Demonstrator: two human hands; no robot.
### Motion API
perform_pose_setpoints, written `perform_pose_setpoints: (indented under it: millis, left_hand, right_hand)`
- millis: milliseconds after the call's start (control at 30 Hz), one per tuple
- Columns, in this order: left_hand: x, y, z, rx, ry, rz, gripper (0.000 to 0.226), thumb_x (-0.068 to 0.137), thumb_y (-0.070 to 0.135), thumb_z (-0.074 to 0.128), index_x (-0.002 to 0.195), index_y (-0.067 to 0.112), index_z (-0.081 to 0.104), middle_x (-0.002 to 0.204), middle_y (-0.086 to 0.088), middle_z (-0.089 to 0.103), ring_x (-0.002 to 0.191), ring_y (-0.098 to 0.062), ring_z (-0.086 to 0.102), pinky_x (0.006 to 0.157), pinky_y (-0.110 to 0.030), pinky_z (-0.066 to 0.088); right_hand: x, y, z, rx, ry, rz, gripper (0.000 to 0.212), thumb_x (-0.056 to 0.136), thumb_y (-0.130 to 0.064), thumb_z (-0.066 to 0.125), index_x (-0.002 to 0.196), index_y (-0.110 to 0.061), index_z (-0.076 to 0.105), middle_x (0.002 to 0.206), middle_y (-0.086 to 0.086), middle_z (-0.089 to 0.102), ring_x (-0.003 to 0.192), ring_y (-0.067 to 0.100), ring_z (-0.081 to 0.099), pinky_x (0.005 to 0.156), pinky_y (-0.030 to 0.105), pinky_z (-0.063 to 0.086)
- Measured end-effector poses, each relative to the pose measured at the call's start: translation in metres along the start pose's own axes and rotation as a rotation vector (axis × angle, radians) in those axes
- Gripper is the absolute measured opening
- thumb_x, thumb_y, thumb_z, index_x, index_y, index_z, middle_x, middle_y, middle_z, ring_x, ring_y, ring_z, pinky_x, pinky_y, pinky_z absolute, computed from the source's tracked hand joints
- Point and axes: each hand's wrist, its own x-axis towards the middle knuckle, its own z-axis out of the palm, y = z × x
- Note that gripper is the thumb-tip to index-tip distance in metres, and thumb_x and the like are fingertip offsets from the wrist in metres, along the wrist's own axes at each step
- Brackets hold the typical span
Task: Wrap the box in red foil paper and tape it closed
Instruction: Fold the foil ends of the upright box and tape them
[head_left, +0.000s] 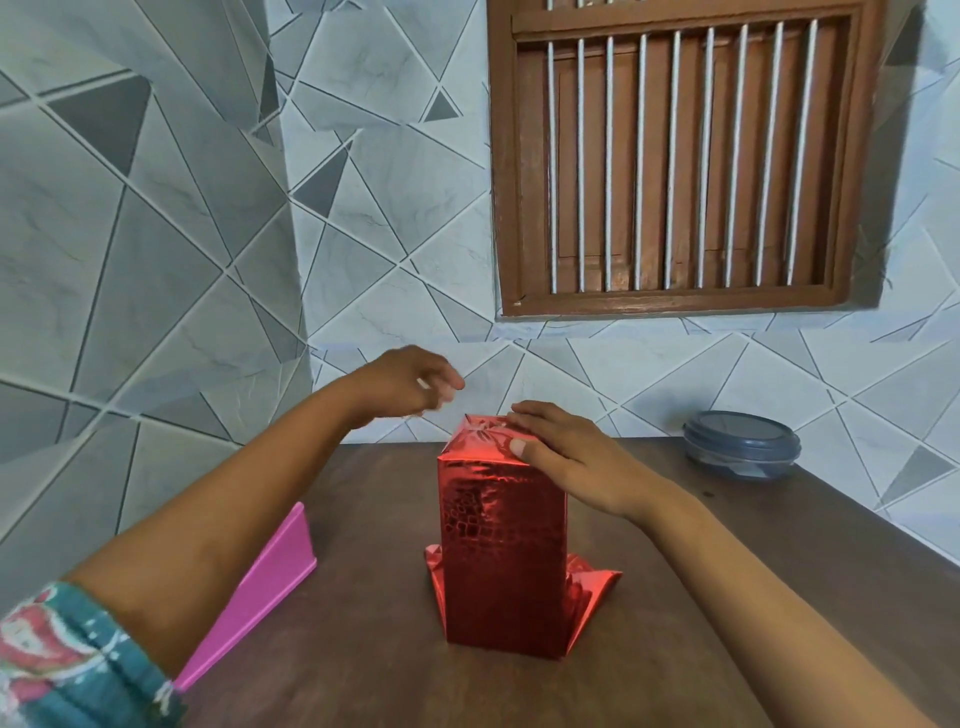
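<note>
The foil-wrapped box stands upright on the brown worktop, below a tiled wall and barred window. The right hand lies flat on top, fingers straight. The left hand hovers nearby, blurred, perhaps pinching something.

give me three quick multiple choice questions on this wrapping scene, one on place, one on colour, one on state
1. Where is the round lidded container? A) at the far right of the table B) on the floor C) on the windowsill
2. What colour is the flat board left of the box? A) green B) pink C) yellow
3. The foil at the box's base is: A) taped flat B) torn off C) loose, splayed out
Answers: 1 A, it sits at the table's far right edge; 2 B, it is plainly pink; 3 C, it spreads out on the table.
</note>
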Motion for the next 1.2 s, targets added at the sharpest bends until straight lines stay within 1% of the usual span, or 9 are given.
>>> perform_pose_setpoints:
  millis: [67,200,333,600,767,900,967,1100,1200]
  left_hand:
    - [-0.010,0.009,0.012,-0.020,0.114,0.186,0.029,0.091,0.002,0.053,0.106,0.021,0.068,0.107,0.001,0.069,0.101,-0.008,0.062,0.095,-0.024,0.047]
    - [-0.033,-0.004,0.038,0.031,-0.066,0.336,0.033,0.094,0.033,0.045,0.124,0.030,0.059,0.127,0.014,0.058,0.116,0.008,0.050,0.100,-0.007,0.033]
    - [-0.043,-0.030,0.052,0.113,-0.059,0.424,0.047,0.093,0.053,0.027,0.136,0.039,0.038,0.146,0.016,0.039,0.136,0.006,0.029,0.116,-0.022,0.017]
    - [-0.034,-0.028,0.042,0.212,-0.087,0.421,0.062,0.087,0.062,0.023,0.136,0.034,0.047,0.141,0.017,0.045,0.131,0.001,0.039,0.114,-0.033,0.027]
    - [-0.040,-0.030,0.047,-0.096,-0.148,0.282,0.055,0.083,0.067,0.030,0.134,0.051,0.041,0.141,0.027,0.040,0.133,0.005,0.034,0.117,-0.031,0.020]
    - [-0.042,-0.027,0.050,-0.245,-0.162,0.206,0.054,0.087,0.059,0.033,0.139,0.045,0.034,0.145,0.026,0.034,0.136,0.005,0.027,0.118,-0.029,0.013]
    - [-0.044,-0.026,0.050,-0.191,-0.146,0.191,0.052,0.092,0.054,0.035,0.143,0.043,0.031,0.148,0.024,0.031,0.137,0.003,0.025,0.118,-0.028,0.013]
    - [-0.049,-0.028,0.049,0.014,-0.107,0.212,0.054,0.096,0.047,0.036,0.147,0.036,0.024,0.151,0.019,0.024,0.134,0.007,0.018,0.113,-0.018,0.010]
    - [-0.052,-0.029,0.050,0.052,-0.048,0.204,0.060,0.090,0.055,0.037,0.146,0.035,0.028,0.151,0.018,0.027,0.134,0.006,0.021,0.112,-0.018,0.013]
  right_hand:
    - [0.000,0.000,0.000,0.014,0.005,0.014,0.055,0.097,-0.043,0.042,0.143,-0.014,0.039,0.152,-0.003,0.031,0.139,0.011,0.027,0.111,0.020,0.015]
    - [-0.002,0.001,-0.001,0.053,0.029,0.020,0.055,0.097,-0.042,0.043,0.144,-0.015,0.036,0.152,-0.002,0.029,0.140,0.013,0.026,0.111,0.021,0.016]
    - [-0.002,-0.002,0.001,0.071,0.025,0.025,0.058,0.096,-0.044,0.043,0.146,-0.015,0.033,0.154,-0.003,0.027,0.140,0.010,0.024,0.111,0.019,0.015]
    - [-0.019,-0.005,0.002,0.206,0.145,-0.024,0.062,0.091,-0.048,0.053,0.146,-0.033,0.029,0.150,-0.011,0.033,0.134,0.000,0.030,0.101,0.012,0.023]
    - [-0.022,-0.009,0.006,0.093,0.159,-0.147,0.066,0.085,-0.052,0.052,0.144,-0.026,0.036,0.138,-0.015,0.044,0.119,-0.012,0.032,0.098,-0.001,0.017]
    - [-0.020,-0.007,0.002,-0.019,0.138,-0.141,0.067,0.083,-0.064,0.045,0.139,-0.027,0.045,0.132,-0.009,0.057,0.115,0.005,0.052,0.098,0.023,0.041]
    - [-0.018,-0.008,0.000,-0.098,0.125,-0.161,0.064,0.083,-0.062,0.046,0.136,-0.026,0.049,0.128,-0.007,0.060,0.111,0.009,0.054,0.093,0.026,0.042]
    - [-0.015,-0.003,-0.004,-0.301,0.067,-0.160,0.078,0.078,-0.077,0.031,0.140,-0.031,0.044,0.143,-0.011,0.046,0.135,0.011,0.037,0.111,0.030,0.021]
    - [-0.016,-0.003,-0.009,-0.393,0.060,-0.140,0.089,0.071,-0.083,0.016,0.142,-0.033,0.039,0.147,-0.013,0.039,0.142,0.010,0.025,0.114,0.032,0.011]
